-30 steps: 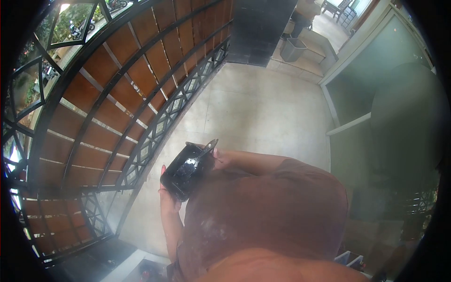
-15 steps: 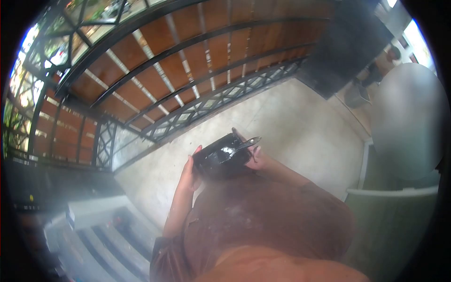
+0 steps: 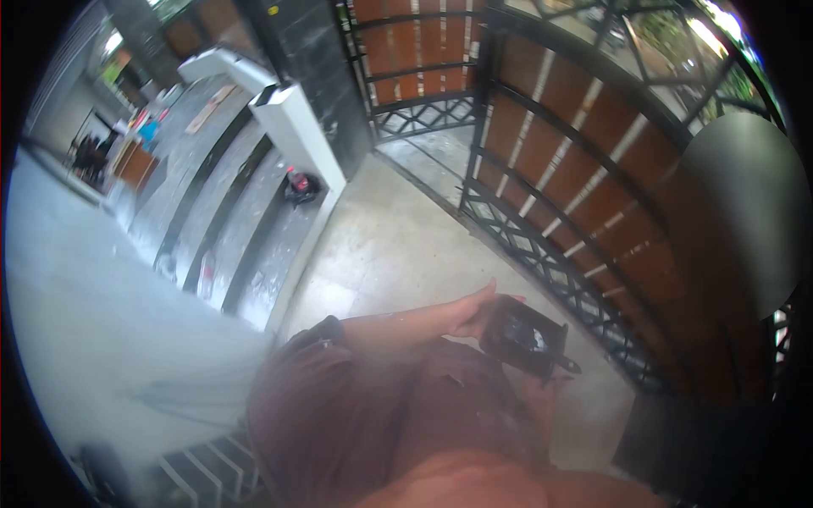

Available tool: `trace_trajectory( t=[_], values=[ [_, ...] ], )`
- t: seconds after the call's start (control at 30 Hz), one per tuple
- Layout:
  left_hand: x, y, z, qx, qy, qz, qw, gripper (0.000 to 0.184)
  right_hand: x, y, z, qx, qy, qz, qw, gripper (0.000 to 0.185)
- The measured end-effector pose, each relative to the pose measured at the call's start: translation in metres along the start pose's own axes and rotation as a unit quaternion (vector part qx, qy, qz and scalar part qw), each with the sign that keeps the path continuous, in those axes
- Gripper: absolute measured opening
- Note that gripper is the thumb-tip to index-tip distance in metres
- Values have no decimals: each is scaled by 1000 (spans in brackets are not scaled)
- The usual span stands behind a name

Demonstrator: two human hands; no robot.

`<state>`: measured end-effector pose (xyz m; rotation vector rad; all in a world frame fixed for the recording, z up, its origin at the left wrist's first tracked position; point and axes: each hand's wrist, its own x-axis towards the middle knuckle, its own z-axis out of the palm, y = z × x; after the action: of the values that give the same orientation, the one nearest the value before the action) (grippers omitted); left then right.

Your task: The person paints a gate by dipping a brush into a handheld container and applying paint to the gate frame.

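A dark, box-like container (image 3: 517, 334) with a glossy black patch inside is held in front of my body. My left hand (image 3: 476, 311) is closed against its left side, thumb sticking up and the other fingers partly behind it. At its near right corner, my right hand (image 3: 544, 391) grips the lower edge, with most of its fingers hidden or blurred. A thin dark handle (image 3: 566, 364), looking like that of a brush, pokes out over that corner; its other end cannot be made out.
A brown slatted gate (image 3: 584, 161) with a black metal frame stands at the right. Dark steps (image 3: 241, 203) rise at the left beside a white side wall (image 3: 301, 127). A dark bundle with red (image 3: 300, 186) lies on a step. Pale floor (image 3: 398, 224) lies ahead.
My view and body have turned left, so the gate now stands at the right and the steps have come into view. Both hands keep hold of the container.
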<state>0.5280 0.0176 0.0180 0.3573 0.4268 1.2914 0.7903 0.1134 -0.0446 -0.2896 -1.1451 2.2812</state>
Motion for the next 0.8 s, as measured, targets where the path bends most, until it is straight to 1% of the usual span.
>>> trace_trajectory(
  t=[0.03,0.1,0.13,0.2,0.23,0.3,0.33,0.4,0.43,0.47,0.5,0.53,0.57,0.6,0.63,0.67,0.73,0.77,0.8],
  values=[
    [-3,0,2,-1,3,17,1000,83,2,-1,-3,-11,24,-5,1000,118],
    [-8,8,5,-13,-19,1,1000,87,5,-5,-1,-37,92,-22,995,121],
    [-8,8,6,-14,-20,4,1000,87,5,-10,-1,-39,89,-21,995,121],
    [-7,12,3,51,-16,15,998,85,15,-16,8,99,11,-28,995,121],
    [-6,13,4,53,-13,24,998,85,21,-20,13,98,2,-24,995,121],
    [-5,15,6,17,-6,-9,1000,81,27,-27,29,98,0,-26,995,120],
    [-5,15,9,16,-1,2,1000,81,26,-30,36,99,1,-26,995,120],
    [-3,19,17,-31,36,-9,999,73,25,-33,40,101,4,-27,995,119],
    [-4,20,19,-27,37,-8,999,72,14,-22,5,55,49,-15,997,117],
    [-4,22,20,-27,39,-6,999,72,15,-17,2,56,47,-12,997,117],
    [-3,24,20,-32,34,-10,999,72,17,-14,0,160,-32,-58,985,84],
    [-3,25,20,-38,29,-13,999,72,18,-11,-2,260,-110,-103,954,51],
    [-1,25,18,-39,29,-10,999,72,15,-1,-21,259,-112,-100,954,51],
    [1,23,14,-47,32,-13,998,71,8,13,-51,17,0,-107,994,55],
    [3,23,13,-54,33,-16,998,71,4,20,-70,-226,110,-108,962,61],
    [3,24,14,-56,33,-15,998,71,5,18,-70,-228,110,-106,962,61],
    [2,27,17,-38,46,-17,998,71,14,6,-48,-57,70,-110,990,63],
    [3,26,14,-37,44,-16,998,71,18,-4,-36,-58,69,-112,990,63],
    [4,26,11,-32,60,-18,997,72,22,-19,-19,-43,70,-54,995,86]
  ],
)
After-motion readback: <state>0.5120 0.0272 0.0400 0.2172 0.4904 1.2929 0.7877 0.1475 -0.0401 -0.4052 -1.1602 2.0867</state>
